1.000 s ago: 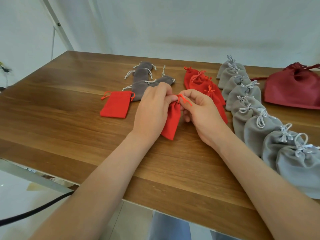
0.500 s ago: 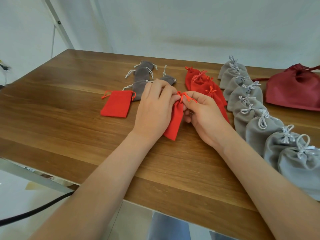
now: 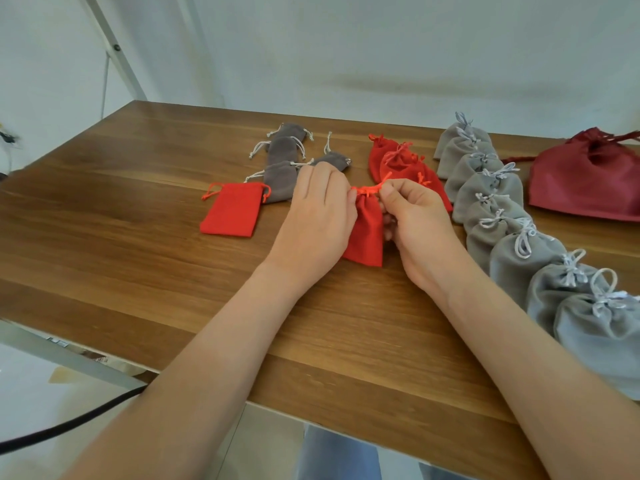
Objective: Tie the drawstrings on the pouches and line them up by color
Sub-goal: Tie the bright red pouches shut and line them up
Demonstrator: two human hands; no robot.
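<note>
A small red pouch [image 3: 365, 233] lies between my hands at the table's middle. My left hand [image 3: 317, 216] pinches its orange drawstring [image 3: 367, 190] at the left of the gathered mouth. On the right, my right hand [image 3: 412, 216] pinches the other end of the cord, which is stretched taut between the two hands. A flat red pouch [image 3: 232, 211] lies to the left with its strings loose. Behind my right hand sits a short row of tied red pouches [image 3: 398, 161]. A long row of tied light grey pouches [image 3: 502, 209] runs down the right side.
Several dark grey pouches [image 3: 282, 157] with loose white strings lie behind my left hand. A large dark red drawstring bag [image 3: 585, 181] sits at the far right. The wooden table [image 3: 138, 220] has its front edge near me; a black cable [image 3: 69, 424] hangs below left.
My hands have drawn apart, pulling the orange cord taut sideways over the pouch's mouth. The pouch has turned more upright between them.
</note>
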